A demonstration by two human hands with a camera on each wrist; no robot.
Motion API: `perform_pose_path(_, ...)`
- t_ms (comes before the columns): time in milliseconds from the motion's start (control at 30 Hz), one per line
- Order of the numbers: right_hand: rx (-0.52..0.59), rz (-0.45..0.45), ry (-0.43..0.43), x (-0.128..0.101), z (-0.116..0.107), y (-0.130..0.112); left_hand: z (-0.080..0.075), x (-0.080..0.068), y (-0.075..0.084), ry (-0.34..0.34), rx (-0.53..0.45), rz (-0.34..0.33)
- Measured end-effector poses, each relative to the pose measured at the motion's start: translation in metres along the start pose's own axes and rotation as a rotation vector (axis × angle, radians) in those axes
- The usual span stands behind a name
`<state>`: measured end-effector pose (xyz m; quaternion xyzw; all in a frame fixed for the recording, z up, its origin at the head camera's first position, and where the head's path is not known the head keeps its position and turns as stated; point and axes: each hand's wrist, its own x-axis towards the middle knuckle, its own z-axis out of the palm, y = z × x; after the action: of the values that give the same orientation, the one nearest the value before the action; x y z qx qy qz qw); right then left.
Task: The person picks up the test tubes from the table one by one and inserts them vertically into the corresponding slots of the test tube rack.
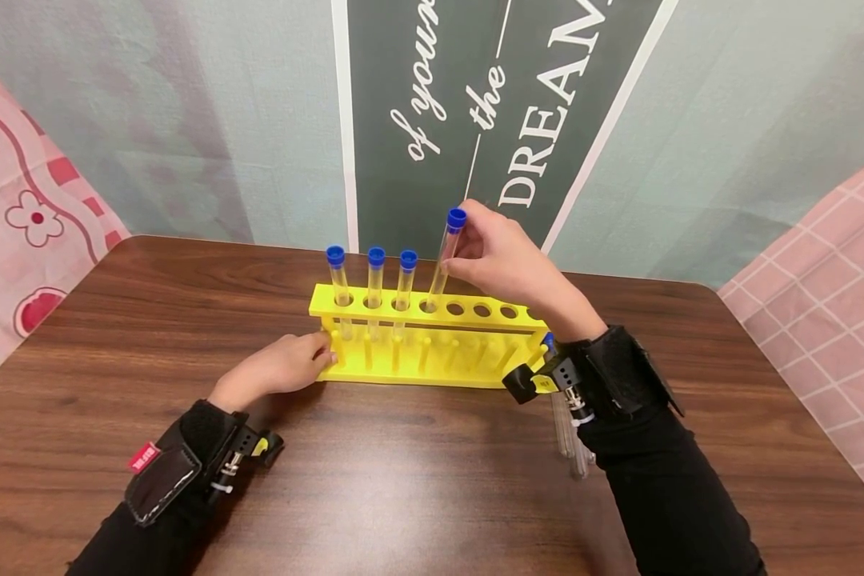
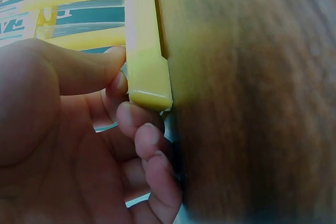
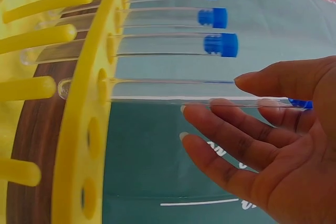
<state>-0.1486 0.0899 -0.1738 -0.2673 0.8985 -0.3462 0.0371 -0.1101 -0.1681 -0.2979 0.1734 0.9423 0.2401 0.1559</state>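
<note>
A yellow test tube rack (image 1: 442, 322) stands in the middle of a brown wooden table (image 1: 403, 480). Three clear tubes with blue caps (image 1: 375, 276) stand upright in its leftmost holes. My right hand (image 1: 461, 240) pinches a fourth capped tube (image 1: 442, 264) near its cap. That tube is tilted, with its lower end in the fourth hole. In the right wrist view the tube (image 3: 168, 90) passes through the rack's top bar (image 3: 100, 51) between thumb and fingers of the right hand (image 3: 212, 95). My left hand (image 1: 324, 356) grips the rack's left end (image 2: 147, 72); the left hand (image 2: 119, 85) curls round the base.
A few more clear tubes (image 1: 569, 432) lie on the table under my right wrist, partly hidden by the sleeve. Several holes on the rack's right side hold nothing. A wall banner with lettering (image 1: 518, 120) hangs behind the table, pink cloth at both sides.
</note>
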Motion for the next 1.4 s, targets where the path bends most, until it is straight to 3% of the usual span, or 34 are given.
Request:
perform_pose_path(433,-0.028,0.049,-0.056,0.003,0.011,0.010,-0.001,0.000,0.001,-0.005,-0.003,-0.018)
perform_pose_path(1400,-0.029,0.060,-0.100,0.006,0.026,0.020,0.000,0.000,-0.001,0.010,0.018,-0.007)
